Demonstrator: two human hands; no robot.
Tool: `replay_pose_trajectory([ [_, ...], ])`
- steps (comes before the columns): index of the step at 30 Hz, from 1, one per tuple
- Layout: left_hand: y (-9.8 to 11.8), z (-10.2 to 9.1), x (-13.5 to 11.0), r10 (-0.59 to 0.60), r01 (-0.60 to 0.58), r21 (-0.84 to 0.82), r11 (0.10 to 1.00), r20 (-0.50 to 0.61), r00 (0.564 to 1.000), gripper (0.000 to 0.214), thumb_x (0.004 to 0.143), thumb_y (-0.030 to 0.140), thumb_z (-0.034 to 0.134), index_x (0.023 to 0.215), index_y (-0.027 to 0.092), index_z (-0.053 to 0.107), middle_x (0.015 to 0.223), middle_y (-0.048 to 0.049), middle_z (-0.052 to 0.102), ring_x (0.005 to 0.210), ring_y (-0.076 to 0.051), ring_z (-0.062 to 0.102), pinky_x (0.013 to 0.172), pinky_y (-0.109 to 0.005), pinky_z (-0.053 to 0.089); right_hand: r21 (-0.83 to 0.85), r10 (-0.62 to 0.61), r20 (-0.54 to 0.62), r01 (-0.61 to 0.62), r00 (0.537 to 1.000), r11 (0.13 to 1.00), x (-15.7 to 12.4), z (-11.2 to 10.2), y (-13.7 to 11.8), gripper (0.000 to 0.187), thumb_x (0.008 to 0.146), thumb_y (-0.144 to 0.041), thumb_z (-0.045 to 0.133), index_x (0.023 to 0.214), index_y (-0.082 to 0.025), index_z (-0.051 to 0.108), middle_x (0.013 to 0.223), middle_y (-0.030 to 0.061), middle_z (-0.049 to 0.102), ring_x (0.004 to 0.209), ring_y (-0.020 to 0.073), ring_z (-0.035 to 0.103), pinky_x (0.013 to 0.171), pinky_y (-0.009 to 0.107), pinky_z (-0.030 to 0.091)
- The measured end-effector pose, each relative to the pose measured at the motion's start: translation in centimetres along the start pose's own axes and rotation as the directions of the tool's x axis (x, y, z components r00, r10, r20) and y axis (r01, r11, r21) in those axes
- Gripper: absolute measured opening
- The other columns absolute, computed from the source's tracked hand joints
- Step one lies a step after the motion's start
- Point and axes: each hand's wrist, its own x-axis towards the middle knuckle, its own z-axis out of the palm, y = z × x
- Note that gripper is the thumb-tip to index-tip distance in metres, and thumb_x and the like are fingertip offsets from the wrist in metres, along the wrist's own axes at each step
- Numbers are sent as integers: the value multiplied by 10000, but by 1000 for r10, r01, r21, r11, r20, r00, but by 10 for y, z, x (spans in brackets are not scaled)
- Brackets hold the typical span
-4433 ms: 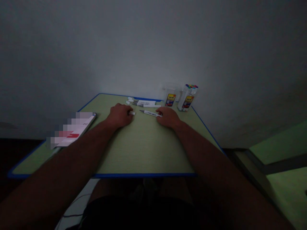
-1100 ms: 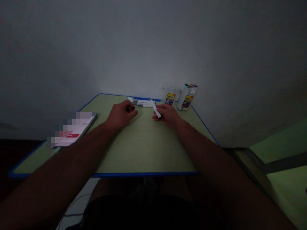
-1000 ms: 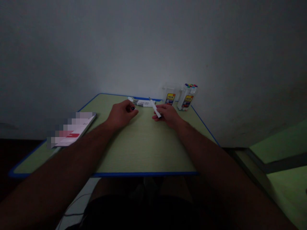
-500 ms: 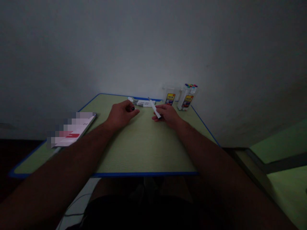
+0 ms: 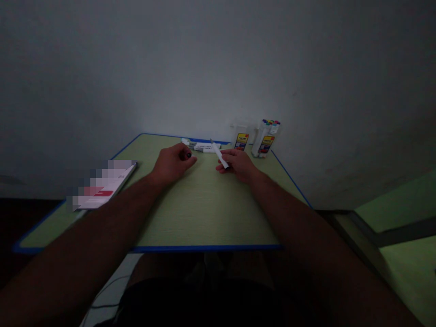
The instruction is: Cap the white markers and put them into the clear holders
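Observation:
My left hand [image 5: 173, 161] is closed over the middle of the table, its fingertips pinching a small dark round-ended marker cap [image 5: 188, 155], mostly hidden by the fingers. To its right, my right hand [image 5: 238, 163] grips a white marker [image 5: 219, 153] between thumb and fingers. The marker slants up and to the left, with a narrow tip showing at its far end. Behind both hands, several white markers [image 5: 207, 147] lie in a row near the table's back edge.
At the back right stand a clear marker case [image 5: 241, 136] with a yellow label and a second case [image 5: 265, 138] full of colour-topped markers. A flat white and red box or booklet [image 5: 112, 186], partly pixelated, lies left on the blue-edged table [image 5: 204, 218]. A wall [image 5: 218, 68] rises behind.
Almost nothing differs. My left hand has shifted very slightly, its thumb tip drawn back a little to the left; my right hand holds the marker in the same place.

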Motion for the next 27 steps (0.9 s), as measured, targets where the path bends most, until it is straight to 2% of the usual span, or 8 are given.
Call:
replay_pose_trajectory([
  [8, -2, 1, 0, 13, -13, -26, 1000, 8, 1000, 202, 772, 365, 720, 858, 191, 667, 773, -28, 694, 686, -166, 585, 685, -303, 449, 39, 1, 12, -1, 1000, 999, 1, 0, 0, 147, 946, -22, 526, 1008, -119, 618, 702, 13, 671, 540, 152, 700, 493, 256, 587],
  [22, -3, 1, 0, 40, -40, -55, 998, -11, 999, 185, 774, 348, 737, 830, 191, 659, 739, -13, 670, 658, -153, 559, 661, -296, 433, 11, 16, 4, -16, 1000, 1000, -1, 1, -2, 143, 945, -23, 530, 1018, -115, 612, 709, 22, 678, 532, 149, 697, 493, 251, 589],
  [27, -4, 0, 0, 56, -57, -57, 997, -10, 998, 182, 798, 320, 710, 927, 192, 697, 729, -4, 654, 662, -152, 555, 665, -296, 431, 10, 11, 10, -11, 1000, 1000, -1, 1, -2, 139, 939, -24, 538, 1012, -117, 612, 717, 24, 682, 537, 152, 701, 490, 248, 589],
])
